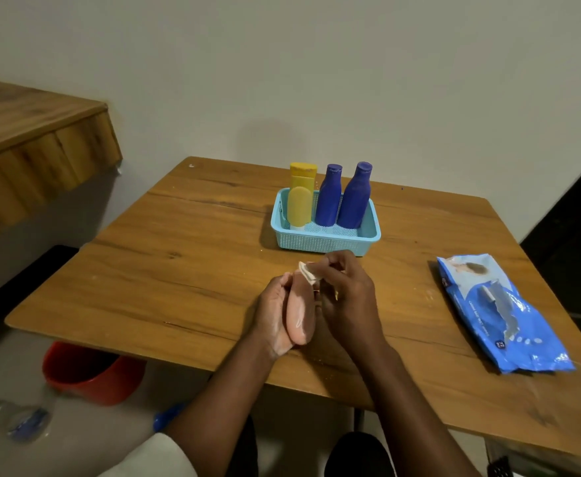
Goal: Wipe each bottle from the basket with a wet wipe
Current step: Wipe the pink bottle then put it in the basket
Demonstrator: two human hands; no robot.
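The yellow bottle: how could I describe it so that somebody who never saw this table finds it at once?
On the wooden table, near the wall, stands a light blue basket with three bottles upright inside. The yellow bottle is at its left end, beside two dark blue bottles. It alone is yellow, with a flat, wide cap.

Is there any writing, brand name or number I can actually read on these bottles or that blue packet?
"2": a white digit in a small dark badge near the front end of the blue wipes packet; anything after it is too blurred to read.
A line of white print along the packet: too small and blurred to read.
Yellow bottle, two blue bottles, pink bottle: no legible text.
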